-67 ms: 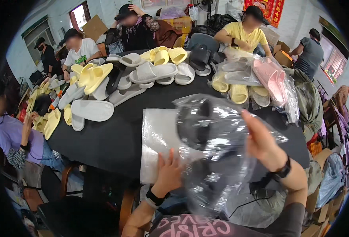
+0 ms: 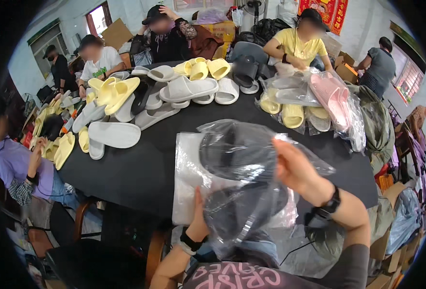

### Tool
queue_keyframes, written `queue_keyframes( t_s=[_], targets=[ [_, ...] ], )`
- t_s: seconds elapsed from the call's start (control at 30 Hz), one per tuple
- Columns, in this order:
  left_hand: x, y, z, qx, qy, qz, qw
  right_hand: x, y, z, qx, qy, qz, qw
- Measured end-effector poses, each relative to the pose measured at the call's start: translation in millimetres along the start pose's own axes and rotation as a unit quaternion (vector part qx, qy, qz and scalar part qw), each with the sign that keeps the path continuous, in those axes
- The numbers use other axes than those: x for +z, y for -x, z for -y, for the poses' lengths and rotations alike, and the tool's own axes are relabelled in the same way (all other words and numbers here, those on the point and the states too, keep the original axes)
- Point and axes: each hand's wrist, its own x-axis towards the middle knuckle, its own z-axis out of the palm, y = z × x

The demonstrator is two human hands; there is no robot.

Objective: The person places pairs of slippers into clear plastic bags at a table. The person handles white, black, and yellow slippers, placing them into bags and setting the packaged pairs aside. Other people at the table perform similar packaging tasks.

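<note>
A clear plastic bag [image 2: 251, 180] with a pair of black slippers [image 2: 246, 206] in it hangs over the near part of the table. My right hand [image 2: 297, 168] pinches the bag's upper right side. Against its lower left edge rests my left hand [image 2: 199, 219], one digit stretched upward and the other fingers mostly hidden by the bag. Beneath lies a stack of flat clear bags [image 2: 186, 168], partly covered by the bagged slippers.
Loose grey slippers [image 2: 114, 135] and yellow slippers [image 2: 116, 96] are heaped across the back left of the black table [image 2: 150, 168]. Bagged pink slippers [image 2: 329, 98] lie on a pile at back right. Several co-workers sit around; one in yellow [image 2: 299, 48] faces me.
My right hand has moved left, bringing the bagged slippers with it. My left hand, flat on the stack of bags before, has turned on edge against the bag's side.
</note>
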Motion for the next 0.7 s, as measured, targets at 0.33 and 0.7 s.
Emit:
queue_keyframes(
  t_s=[0.33,0.7],
  targets=[
    [-14,-3,-12,-0.151,0.112,0.166,0.968,-7,-114,-76,-0.044,-0.074,0.074,0.994],
    [-10,5,8,-0.1,0.089,0.031,0.991,-105,66,-76,-0.234,0.57,-0.112,0.78]
  ],
)
